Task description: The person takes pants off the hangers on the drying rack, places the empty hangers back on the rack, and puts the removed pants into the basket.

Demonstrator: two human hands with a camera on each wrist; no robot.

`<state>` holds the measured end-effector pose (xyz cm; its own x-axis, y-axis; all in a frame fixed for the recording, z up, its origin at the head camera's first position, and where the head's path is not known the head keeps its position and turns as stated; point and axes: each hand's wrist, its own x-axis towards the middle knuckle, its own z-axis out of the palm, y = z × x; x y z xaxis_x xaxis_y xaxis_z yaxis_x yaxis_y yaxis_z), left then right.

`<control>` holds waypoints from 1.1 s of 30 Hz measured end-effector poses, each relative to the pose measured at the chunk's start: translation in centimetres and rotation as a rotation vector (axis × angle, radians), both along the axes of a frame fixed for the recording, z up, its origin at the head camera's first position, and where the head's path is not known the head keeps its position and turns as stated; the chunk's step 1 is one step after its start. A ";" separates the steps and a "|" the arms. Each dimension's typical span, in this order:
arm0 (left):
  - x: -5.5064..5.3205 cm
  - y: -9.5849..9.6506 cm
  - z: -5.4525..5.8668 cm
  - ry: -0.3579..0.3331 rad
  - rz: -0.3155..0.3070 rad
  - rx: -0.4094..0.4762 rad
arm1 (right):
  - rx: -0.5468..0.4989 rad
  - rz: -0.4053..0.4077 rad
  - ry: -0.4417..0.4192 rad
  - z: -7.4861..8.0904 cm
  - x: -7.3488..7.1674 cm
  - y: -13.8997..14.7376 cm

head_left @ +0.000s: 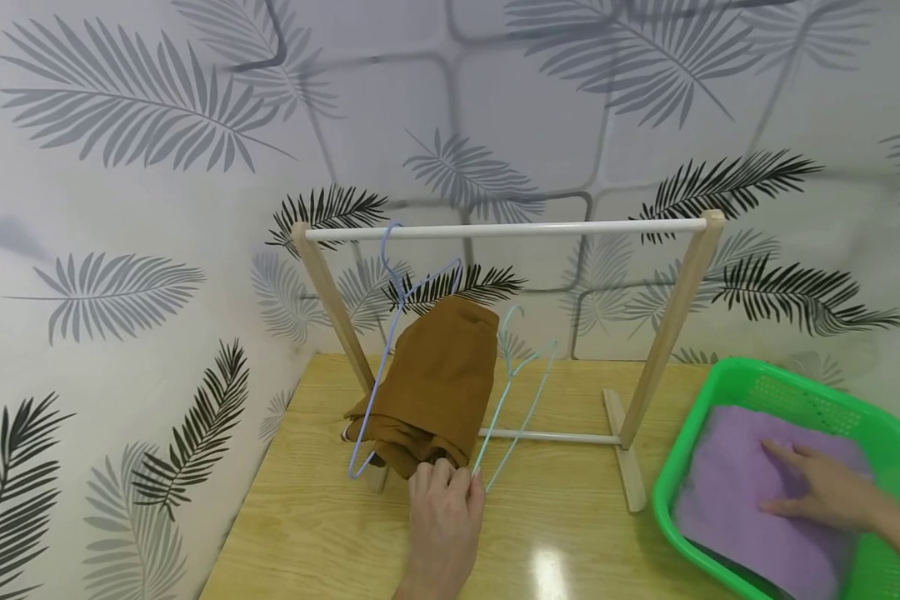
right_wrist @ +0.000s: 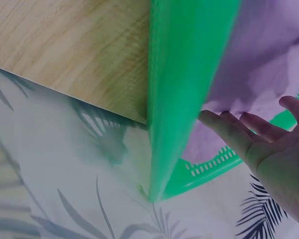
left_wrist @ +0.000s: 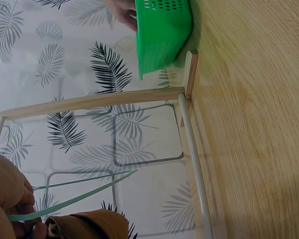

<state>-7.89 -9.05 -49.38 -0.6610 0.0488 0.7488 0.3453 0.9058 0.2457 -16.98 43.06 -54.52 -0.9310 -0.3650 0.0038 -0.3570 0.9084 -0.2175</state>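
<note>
My left hand [head_left: 444, 517] grips the lower end of a mint-green hanger [head_left: 506, 392], which stands up off the rack's bar. Right beside those fingers is a brown folded garment [head_left: 446, 367] on a lilac-blue hanger [head_left: 381, 367], whose hook goes over the rack's top bar. In the left wrist view, the mint hanger [left_wrist: 84, 199] passes through the curled fingers next to the brown cloth [left_wrist: 89, 225]. Over a purple folded cloth [head_left: 742, 483] in the basket, my right hand [head_left: 825, 487] has its fingers spread. The right wrist view has its fingertips at the purple cloth [right_wrist: 259, 64].
A wooden rack with a white top bar [head_left: 540, 229] stands on the wood-grain table [head_left: 585, 533]. The green basket [head_left: 720, 379] is to the rack's right, near one of its feet [head_left: 626, 467]. Leaf-patterned wall covering [head_left: 157, 300] rises behind and at the left.
</note>
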 end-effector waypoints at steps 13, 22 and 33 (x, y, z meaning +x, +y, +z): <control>0.0 0.0 -0.1 0.005 0.002 0.001 | 0.023 0.053 -0.009 1.9 3.6 -0.7; 0.1 0.0 -0.1 0.001 -0.006 0.003 | -0.009 0.087 -0.015 1.2 5.1 -2.0; 0.1 0.1 0.0 -0.008 0.002 -0.005 | 0.024 0.078 -0.017 -0.8 5.4 -2.7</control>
<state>-7.81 -8.98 -49.38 -0.6673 0.0512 0.7431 0.3413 0.9077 0.2439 -11.55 40.40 -55.32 -0.8996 -0.4363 -0.0212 -0.4235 0.8829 -0.2028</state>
